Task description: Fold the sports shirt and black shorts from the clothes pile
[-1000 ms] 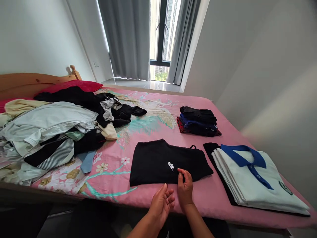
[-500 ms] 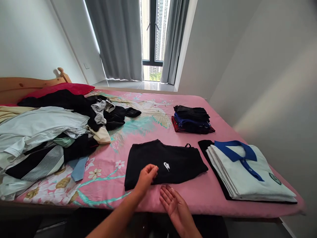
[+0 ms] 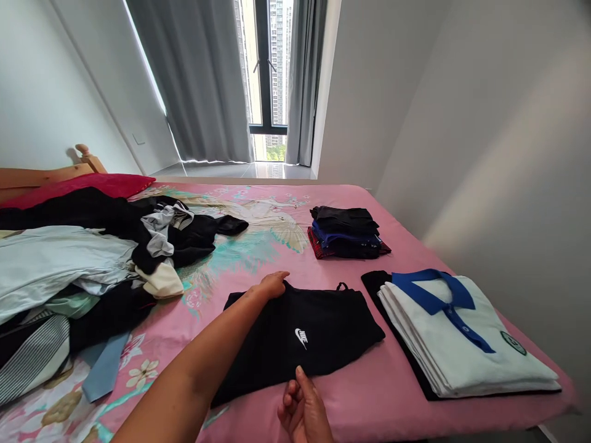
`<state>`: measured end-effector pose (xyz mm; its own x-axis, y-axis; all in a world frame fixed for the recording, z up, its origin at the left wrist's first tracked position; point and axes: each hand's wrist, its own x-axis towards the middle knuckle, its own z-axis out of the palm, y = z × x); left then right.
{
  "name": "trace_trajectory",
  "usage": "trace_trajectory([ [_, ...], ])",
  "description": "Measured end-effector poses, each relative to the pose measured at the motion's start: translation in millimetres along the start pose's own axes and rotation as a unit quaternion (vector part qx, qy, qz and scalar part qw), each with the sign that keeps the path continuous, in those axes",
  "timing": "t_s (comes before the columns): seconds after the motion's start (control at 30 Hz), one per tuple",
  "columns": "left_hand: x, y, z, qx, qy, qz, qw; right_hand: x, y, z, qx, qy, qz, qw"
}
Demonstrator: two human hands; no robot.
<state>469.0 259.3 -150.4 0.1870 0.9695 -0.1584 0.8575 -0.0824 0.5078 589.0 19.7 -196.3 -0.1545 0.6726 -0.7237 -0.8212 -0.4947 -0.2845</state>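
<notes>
A pair of black shorts (image 3: 323, 326) with a white Nike logo lies folded lengthwise on the bed, its drawstring loop showing at the far edge. My left hand (image 3: 274, 284) reaches across the shorts to their far edge, its index finger stretched out; the other fingers are partly hidden. Close to the near edge is my right hand (image 3: 305, 403), palm turned inward, fingers loosely curled and thumb apart from them at the hem. I see nothing in its grasp.
White polo shirts with a blue collar (image 3: 471, 332) are stacked on the right, over black cloth. Behind sits a dark folded pile (image 3: 346, 231). Loose clothes (image 3: 69, 258) heap up on the left, near a blue tie (image 3: 106, 369). All rest on the pink bedsheet (image 3: 258, 264).
My left hand has moved from above the middle of the shorts to their far edge. My right hand has turned from palm-up to thumb-up, fingers curling. The view has shifted right.
</notes>
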Motion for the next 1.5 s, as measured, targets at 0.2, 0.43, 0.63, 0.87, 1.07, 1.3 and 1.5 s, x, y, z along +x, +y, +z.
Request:
trace_trajectory([
  [0.2,25.0,7.9,0.1,0.054,-0.102,-0.037,0.993,11.8,2.2,7.3,0.006,0.033,-0.026,0.999],
  [0.43,12.5,11.3,-28.8,-0.027,-0.163,-0.121,0.979,10.8,9.9,7.1,0.029,0.023,-0.067,0.997],
  [0.63,-39.4,2.2,-84.0,-0.221,-0.184,-0.115,0.951,-26.2,-6.9,0.3,-0.062,0.021,-0.149,0.987],
  [0.87,-144.1,-27.0,-117.6,-0.516,-0.166,0.022,0.840,-101.8,-98.4,19.2,-0.275,-0.089,-0.256,0.922],
  [1.07,-199.7,-39.9,-108.3,-0.620,-0.059,-0.026,0.782,-96.8,-128.6,59.3,-0.413,-0.133,-0.229,0.871],
  [1.3,-180.2,-36.9,-126.7,-0.660,0.120,0.027,0.741,-58.9,-148.9,132.3,-0.412,-0.178,-0.311,0.838],
  [1.5,-198.4,-66.6,-55.0,-0.546,0.207,0.029,0.811,-19.1,-114.0,78.1,-0.369,-0.158,-0.256,0.879],
])
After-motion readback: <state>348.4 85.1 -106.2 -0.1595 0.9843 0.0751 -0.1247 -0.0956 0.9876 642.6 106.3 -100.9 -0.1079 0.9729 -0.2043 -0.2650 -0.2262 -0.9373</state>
